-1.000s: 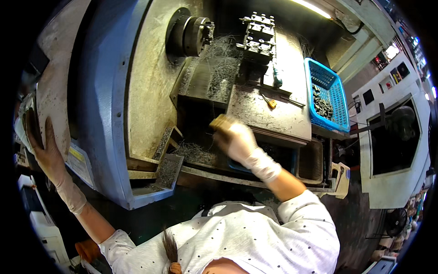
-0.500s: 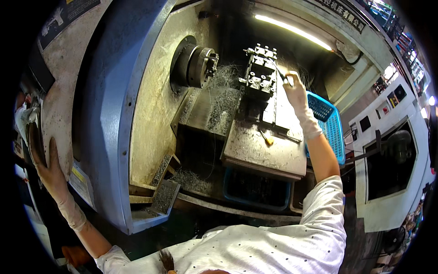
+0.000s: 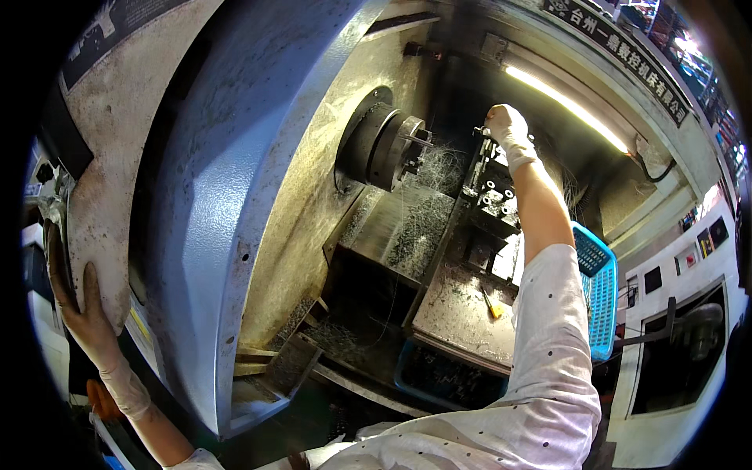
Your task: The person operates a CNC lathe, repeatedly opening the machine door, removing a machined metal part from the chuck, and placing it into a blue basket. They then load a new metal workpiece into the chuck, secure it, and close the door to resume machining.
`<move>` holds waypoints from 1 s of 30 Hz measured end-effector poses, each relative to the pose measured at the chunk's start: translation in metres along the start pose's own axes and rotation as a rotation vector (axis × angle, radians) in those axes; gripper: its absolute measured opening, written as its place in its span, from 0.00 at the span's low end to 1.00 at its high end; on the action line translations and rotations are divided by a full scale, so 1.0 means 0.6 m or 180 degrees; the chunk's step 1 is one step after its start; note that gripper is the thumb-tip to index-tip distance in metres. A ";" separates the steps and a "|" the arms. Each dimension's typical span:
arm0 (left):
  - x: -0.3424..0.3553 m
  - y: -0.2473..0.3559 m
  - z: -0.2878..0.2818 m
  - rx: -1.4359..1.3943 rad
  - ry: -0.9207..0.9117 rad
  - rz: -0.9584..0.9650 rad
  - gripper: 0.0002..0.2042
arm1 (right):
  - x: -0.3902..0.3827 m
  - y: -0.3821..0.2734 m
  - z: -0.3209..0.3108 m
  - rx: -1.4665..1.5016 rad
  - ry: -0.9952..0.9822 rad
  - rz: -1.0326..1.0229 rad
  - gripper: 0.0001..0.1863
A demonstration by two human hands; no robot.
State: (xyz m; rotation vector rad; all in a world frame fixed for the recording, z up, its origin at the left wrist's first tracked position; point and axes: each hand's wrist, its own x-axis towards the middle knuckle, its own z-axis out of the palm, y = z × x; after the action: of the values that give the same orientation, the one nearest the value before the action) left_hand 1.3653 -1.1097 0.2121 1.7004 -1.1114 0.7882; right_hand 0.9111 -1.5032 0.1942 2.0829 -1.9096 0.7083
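Observation:
I lean into a lathe's open enclosure. My right hand (image 3: 507, 129), in a white glove, reaches deep inside and rests on the top of the dark tool block (image 3: 489, 192); what its fingers hold cannot be made out. The round chuck (image 3: 384, 145) sits to its left, with tangled metal swarf (image 3: 439, 168) between them. My gloved left hand (image 3: 82, 313) lies flat with fingers spread against the edge of the machine's grey-blue sliding door (image 3: 211, 196), far to the left.
A blue plastic basket (image 3: 601, 290) stands at the right behind my arm. A small yellow-handled tool (image 3: 492, 307) lies on the flat metal bed. Chips cover the slide below the chuck. A light strip (image 3: 564, 106) glows along the top. Another machine stands far right.
My right hand rose from the front of the bed, past the basket, and now reaches far inside to the top of the tool block. My head moved closer. The left hand stayed on the door.

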 end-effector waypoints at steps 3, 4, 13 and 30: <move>-0.005 0.004 0.001 -0.0116 -0.0024 -0.0256 0.20 | 0.015 0.013 0.014 0.0560 0.0535 -0.0121 0.08; -0.006 0.003 0.002 -0.0122 -0.0041 -0.0250 0.20 | 0.017 0.015 0.009 0.0236 0.0221 -0.0093 0.08; -0.001 -0.014 0.001 -0.0025 -0.0025 -0.0038 0.20 | 0.022 -0.003 -0.007 -0.0261 -0.0744 -0.0082 0.07; 0.014 0.066 0.008 0.0525 0.0218 0.1151 0.24 | -0.423 0.102 -0.053 -0.0918 -0.0498 -0.0488 0.19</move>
State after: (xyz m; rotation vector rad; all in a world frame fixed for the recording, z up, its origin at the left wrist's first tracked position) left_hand 1.3323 -1.1232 0.2312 1.6114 -1.3573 1.1832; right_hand 0.8362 -1.2746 0.0874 2.1197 -1.7785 0.2268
